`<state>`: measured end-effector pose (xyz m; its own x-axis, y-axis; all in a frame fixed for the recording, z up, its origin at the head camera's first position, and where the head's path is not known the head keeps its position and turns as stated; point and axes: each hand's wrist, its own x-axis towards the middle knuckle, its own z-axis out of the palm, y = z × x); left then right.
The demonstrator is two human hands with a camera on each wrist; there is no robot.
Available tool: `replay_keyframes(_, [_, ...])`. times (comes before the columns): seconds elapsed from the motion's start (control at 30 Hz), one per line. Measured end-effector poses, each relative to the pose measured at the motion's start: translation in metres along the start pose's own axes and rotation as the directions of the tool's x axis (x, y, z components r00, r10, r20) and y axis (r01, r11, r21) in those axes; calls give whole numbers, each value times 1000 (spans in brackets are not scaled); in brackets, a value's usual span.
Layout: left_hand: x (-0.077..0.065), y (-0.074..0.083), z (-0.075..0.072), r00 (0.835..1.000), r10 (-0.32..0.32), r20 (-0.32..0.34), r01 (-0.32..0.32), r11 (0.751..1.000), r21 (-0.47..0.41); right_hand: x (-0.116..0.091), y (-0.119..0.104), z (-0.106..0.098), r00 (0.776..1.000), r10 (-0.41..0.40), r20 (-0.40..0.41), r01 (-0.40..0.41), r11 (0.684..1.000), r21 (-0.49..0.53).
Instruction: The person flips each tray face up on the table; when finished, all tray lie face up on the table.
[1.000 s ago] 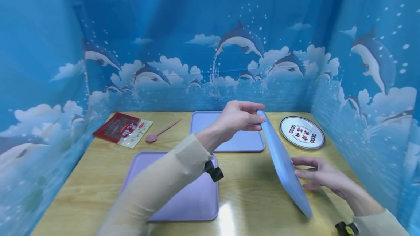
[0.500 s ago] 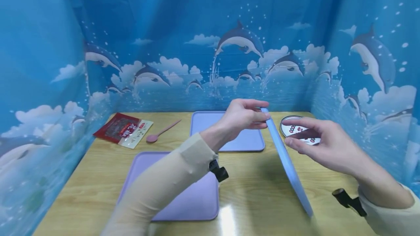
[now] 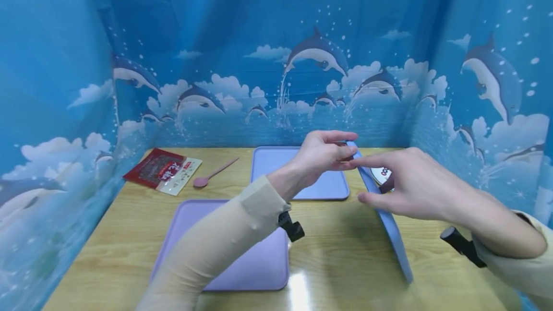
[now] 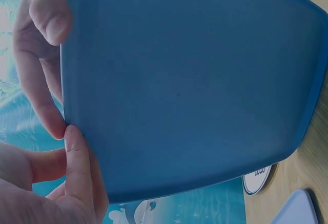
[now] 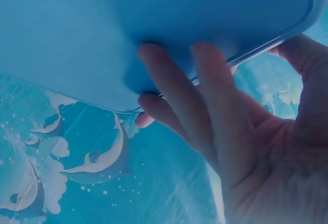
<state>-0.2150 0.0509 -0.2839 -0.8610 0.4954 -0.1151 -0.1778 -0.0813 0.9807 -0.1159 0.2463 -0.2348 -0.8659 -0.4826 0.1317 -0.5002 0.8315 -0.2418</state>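
A blue tray stands steeply tilted, nearly edge-on in the head view, its lower end close to the tabletop. My left hand pinches its upper corner between thumb and fingers. Around the upper edge, a little nearer to me, my right hand grips the tray. In the left wrist view, the right thumb laps over the rim onto one broad face. The right wrist view has that hand's fingers against the other face. Both hands' fingertips meet or nearly meet along the rim.
A purple tray lies front left; a lavender-blue tray lies at the back. Behind my right hand, a round white plate is partly hidden. A red food packet and pink spoon sit back left. Dolphin-print curtains enclose the table.
My right hand has risen from the tray's lower right face to its upper edge and taken hold. My left hand keeps its corner, shifting slightly right as the tray turns more edge-on.
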Motion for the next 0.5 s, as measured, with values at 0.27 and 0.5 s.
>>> replay_keyframes(0.27, [3, -1, 0, 999, 24, -22, -23, 999, 41, 10, -6, -6, 996, 35, 79, -32, 998, -47])
replay_keyframes(0.5, [3, 0, -1, 999, 49, 4, -49, 998, 29, 16, -2, -16, 979, 92, 182, -78, 994, -79])
